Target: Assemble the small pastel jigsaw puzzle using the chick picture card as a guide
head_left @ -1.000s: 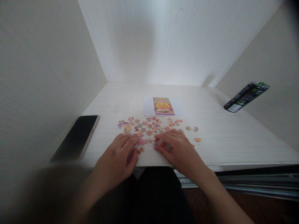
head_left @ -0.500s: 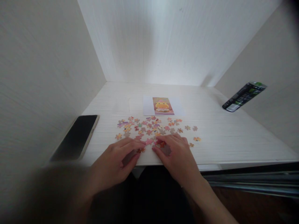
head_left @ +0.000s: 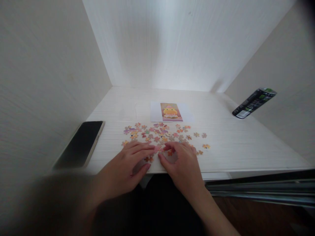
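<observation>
On the near side of the picture card (head_left: pixel 171 111), the left hand (head_left: pixel 124 165), grip wide, and right hand (head_left: pixel 184 161) (grip narrow, contents unclear) have drawn together at pink jigsaw pieces (head_left: pixel 157 149), sharing one spot.

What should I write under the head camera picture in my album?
Left hand and right hand among scattered puzzle pieces on a white table, a cartoon picture lying just beyond.

White tabletop (head_left: pixel 231 141) under puzzle pieces (head_left: pixel 157 139)
</observation>
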`<state>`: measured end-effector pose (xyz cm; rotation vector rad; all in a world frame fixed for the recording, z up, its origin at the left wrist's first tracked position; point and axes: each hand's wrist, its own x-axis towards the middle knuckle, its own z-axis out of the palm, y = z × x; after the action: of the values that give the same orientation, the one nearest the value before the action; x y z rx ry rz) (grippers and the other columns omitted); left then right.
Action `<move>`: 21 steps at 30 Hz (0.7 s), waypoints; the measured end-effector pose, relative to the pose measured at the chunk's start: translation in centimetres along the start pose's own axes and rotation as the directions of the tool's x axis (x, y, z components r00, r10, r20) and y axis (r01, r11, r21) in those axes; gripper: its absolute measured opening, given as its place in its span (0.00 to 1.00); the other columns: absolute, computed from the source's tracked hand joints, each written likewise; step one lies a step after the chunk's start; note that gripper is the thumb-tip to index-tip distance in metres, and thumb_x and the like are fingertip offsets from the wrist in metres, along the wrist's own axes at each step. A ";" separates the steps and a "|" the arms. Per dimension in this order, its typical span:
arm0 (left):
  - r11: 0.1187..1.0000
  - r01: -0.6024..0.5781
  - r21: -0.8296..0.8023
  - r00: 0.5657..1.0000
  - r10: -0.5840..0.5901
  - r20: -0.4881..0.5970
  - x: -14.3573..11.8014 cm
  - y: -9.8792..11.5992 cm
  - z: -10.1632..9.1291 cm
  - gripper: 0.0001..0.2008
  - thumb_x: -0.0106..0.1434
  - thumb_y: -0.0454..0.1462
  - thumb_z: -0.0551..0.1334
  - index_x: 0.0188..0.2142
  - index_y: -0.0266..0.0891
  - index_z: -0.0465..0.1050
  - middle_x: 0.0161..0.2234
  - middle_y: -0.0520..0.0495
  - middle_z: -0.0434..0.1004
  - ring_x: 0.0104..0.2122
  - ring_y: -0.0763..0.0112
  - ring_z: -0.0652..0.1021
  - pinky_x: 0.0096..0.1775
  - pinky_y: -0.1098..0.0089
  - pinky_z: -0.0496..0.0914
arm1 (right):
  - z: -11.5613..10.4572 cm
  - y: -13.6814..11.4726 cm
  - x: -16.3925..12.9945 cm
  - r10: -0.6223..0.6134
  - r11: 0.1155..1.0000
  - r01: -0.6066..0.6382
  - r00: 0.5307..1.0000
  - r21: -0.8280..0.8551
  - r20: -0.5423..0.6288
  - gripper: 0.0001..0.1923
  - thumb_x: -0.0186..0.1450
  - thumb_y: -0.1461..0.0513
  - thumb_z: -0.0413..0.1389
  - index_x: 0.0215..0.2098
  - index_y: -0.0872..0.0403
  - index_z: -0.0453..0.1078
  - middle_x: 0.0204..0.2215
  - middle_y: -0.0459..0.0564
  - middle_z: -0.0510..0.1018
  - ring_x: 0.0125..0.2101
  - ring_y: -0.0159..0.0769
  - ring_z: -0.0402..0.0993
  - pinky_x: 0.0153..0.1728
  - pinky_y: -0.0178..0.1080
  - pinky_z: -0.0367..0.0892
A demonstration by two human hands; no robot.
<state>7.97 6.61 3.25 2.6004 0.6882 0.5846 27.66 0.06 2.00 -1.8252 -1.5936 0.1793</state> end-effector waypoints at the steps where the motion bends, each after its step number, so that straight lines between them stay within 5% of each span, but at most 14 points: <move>1: 1.000 -0.004 0.028 1.000 0.004 0.011 0.0 0.1 0.1 0.20 0.66 0.33 0.58 0.57 0.43 0.68 0.57 0.44 0.72 0.58 0.60 0.70 0.62 0.51 0.61 | 0.1 0.0 0.0 -0.002 1.000 0.002 1.000 0.000 -0.009 0.13 0.59 0.60 0.62 0.43 0.52 0.72 0.35 0.50 0.80 0.39 0.44 0.72 0.47 0.49 0.58; 15: 0.991 0.011 0.134 1.000 -0.010 -0.006 -0.3 0.0 0.6 0.19 0.67 0.38 0.58 0.58 0.44 0.68 0.58 0.42 0.69 0.58 0.56 0.67 0.59 0.50 0.62 | 0.0 0.2 0.0 -0.050 0.999 0.050 0.999 -0.005 -0.004 0.17 0.60 0.61 0.61 0.48 0.53 0.69 0.37 0.49 0.79 0.40 0.43 0.72 0.48 0.49 0.58; 21: 0.978 -0.003 0.208 0.999 0.010 -0.034 -0.1 0.5 0.7 0.14 0.68 0.39 0.57 0.51 0.41 0.72 0.48 0.41 0.72 0.48 0.56 0.71 0.52 0.49 0.65 | -0.7 0.4 0.8 -0.172 0.982 0.163 0.981 0.099 0.087 0.14 0.61 0.67 0.57 0.46 0.53 0.69 0.40 0.51 0.78 0.41 0.41 0.72 0.46 0.45 0.64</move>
<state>8.42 5.94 2.83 2.7910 0.7911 0.5890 28.56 0.49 2.57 -1.6258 -1.7670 0.2611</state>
